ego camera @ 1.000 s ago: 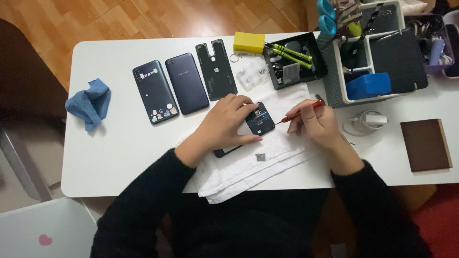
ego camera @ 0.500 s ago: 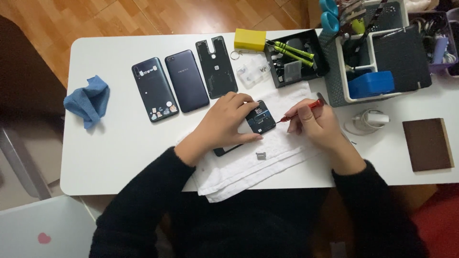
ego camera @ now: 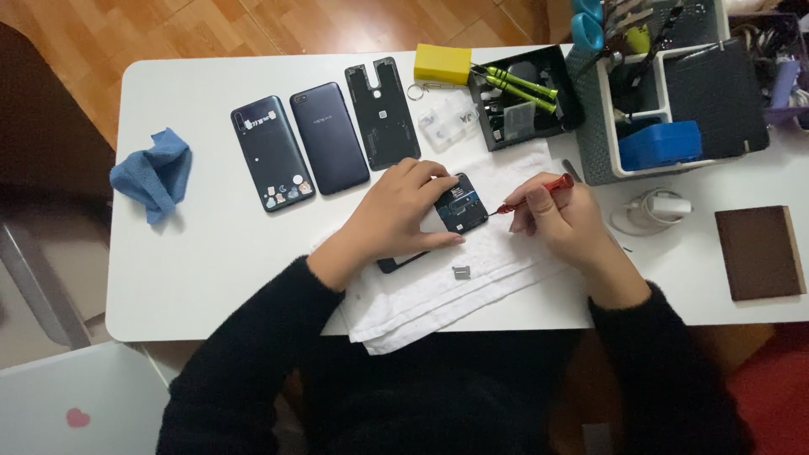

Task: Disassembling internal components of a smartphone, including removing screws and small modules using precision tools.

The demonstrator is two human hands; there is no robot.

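Opened phone, dark and lying with its inner parts up, sits on a white cloth spread near the front edge of the white worktop. The left hand lies over the phone's left part, its grip clamped on the phone with fingers curled along the top edge and the thumb pressed at the lower edge. The right hand has its grip closed around a red-handled screwdriver, whose thin tip points left and meets the phone's right edge. A small grey part rests on the cloth just below the phone, apart from both hands. Farther back on the worktop lie three dark phone shells in a row: one with small stickers, a plain navy back cover beside it, and a black inner frame. A crumpled blue rag sits well to the left. Behind the hands are a yellow block, a black tray holding green-handled tools, a grey basket with a blue box, a coiled white charger, and a brown notebook at the right.
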